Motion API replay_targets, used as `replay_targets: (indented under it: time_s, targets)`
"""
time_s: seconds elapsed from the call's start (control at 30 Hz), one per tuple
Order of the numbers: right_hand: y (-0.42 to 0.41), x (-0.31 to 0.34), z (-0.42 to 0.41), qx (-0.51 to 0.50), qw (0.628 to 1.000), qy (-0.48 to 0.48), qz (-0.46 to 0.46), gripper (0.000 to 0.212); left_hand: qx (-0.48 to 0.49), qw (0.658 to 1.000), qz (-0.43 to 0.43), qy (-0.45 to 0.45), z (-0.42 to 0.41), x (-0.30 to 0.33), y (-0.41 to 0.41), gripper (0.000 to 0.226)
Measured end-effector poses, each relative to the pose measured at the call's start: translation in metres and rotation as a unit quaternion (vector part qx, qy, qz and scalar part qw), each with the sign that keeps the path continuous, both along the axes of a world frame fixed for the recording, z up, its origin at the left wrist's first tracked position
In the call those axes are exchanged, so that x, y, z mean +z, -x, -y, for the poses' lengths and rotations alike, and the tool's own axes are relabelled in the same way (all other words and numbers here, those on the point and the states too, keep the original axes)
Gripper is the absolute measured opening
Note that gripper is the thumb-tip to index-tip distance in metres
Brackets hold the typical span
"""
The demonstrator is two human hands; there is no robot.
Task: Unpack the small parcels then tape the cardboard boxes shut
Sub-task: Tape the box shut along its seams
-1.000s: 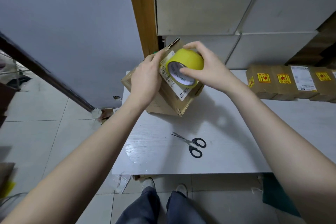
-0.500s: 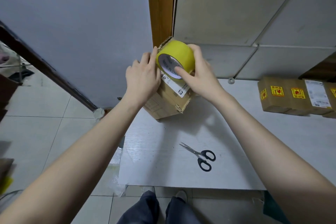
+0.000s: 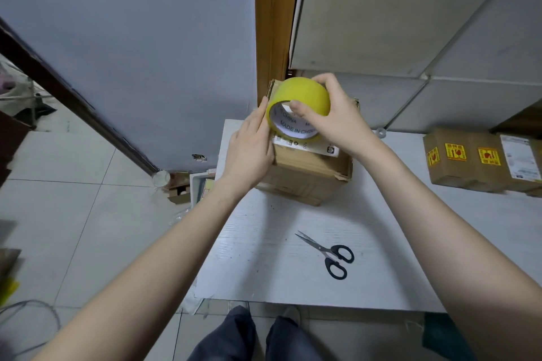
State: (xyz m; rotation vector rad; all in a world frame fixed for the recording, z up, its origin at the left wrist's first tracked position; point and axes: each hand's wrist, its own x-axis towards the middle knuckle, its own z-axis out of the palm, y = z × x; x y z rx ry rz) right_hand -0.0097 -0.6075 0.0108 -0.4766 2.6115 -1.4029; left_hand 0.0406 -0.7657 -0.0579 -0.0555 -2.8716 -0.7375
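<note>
Cardboard box (image 3: pixel 308 173): brown, sitting at the far left corner of the white table (image 3: pixel 264 258), its top flaps at the level of the person's hands; a white shipping label (image 3: pixel 305 146) runs across its near upper edge.
Tape roll (image 3: pixel 302 98): yellow, held on edge above the box top, its open core facing the camera with "MADE IN CHINA" legible inside.
Right hand (image 3: pixel 340 120): grasps the tape roll, fingers curled over the top of the roll and the thumb hooked into the core.
Left hand (image 3: pixel 250 149): fingers straight, pressed flat against the box's left side just beside the roll; it grips nothing.
Scissors (image 3: pixel 328 253): black-handled, closed, lying on the table nearer the person, well apart from the box.
Other parcels (image 3: pixel 481 163): a row of brown boxes with yellow-and-red stickers and one white label, along the table's far right edge.
Behind the box: a wooden post (image 3: pixel 274 23) and pale wall panels (image 3: pixel 396 14) stand directly at its back; a grey door (image 3: pixel 140 47) fills the left.
Floor (image 3: pixel 73 214): pale tiles, with cardboard scraps (image 3: pixel 179 195) and a small white tray (image 3: pixel 198 187) beside the table's left edge.
Below: the person's dark trouser legs (image 3: pixel 249 337) at the table's near edge.
</note>
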Motion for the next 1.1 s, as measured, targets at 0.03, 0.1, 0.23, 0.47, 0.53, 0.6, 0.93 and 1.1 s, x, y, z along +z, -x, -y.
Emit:
replay_targets:
  time_s: [0.03, 0.1, 0.23, 0.47, 0.53, 0.6, 0.93, 1.1]
  targets:
    - [-0.002, -0.002, -0.003, 0.005, 1.000, 0.000, 0.020, 0.050, -0.006, 1.000, -0.003, 0.005, 0.001, -0.002, 0.000, 0.055]
    - [-0.006, -0.008, -0.006, 0.014, 0.999, 0.006, 0.039, 0.049, -0.015, 1.000, -0.002, 0.027, 0.003, -0.005, -0.001, 0.056]
    - [-0.008, -0.012, -0.010, 0.002, 0.998, 0.055, 0.042, 0.046, -0.019, 0.995, 0.006, 0.096, 0.005, -0.005, 0.000, 0.068]
    - [0.000, -0.008, -0.015, 0.038, 0.998, -0.007, -0.044, 0.036, -0.016, 0.985, 0.057, 0.164, -0.002, -0.002, 0.008, 0.065]
    - [0.003, -0.006, -0.017, 0.038, 0.996, -0.044, -0.073, 0.036, -0.015, 0.982, 0.066, 0.176, -0.002, -0.001, 0.008, 0.066]
    - [0.006, -0.003, -0.022, 0.031, 0.989, -0.091, -0.114, 0.038, -0.009, 0.978, 0.073, 0.193, -0.002, 0.001, 0.009, 0.069]
    - [0.019, 0.024, -0.104, -0.022, 0.925, -0.335, -0.180, 0.052, -0.012, 0.972, 0.089, 0.219, -0.004, 0.002, 0.014, 0.076]
    - [0.006, 0.011, -0.105, -0.024, 0.928, -0.330, -0.171, 0.058, -0.007, 0.967, 0.091, 0.239, -0.010, 0.005, 0.014, 0.089]
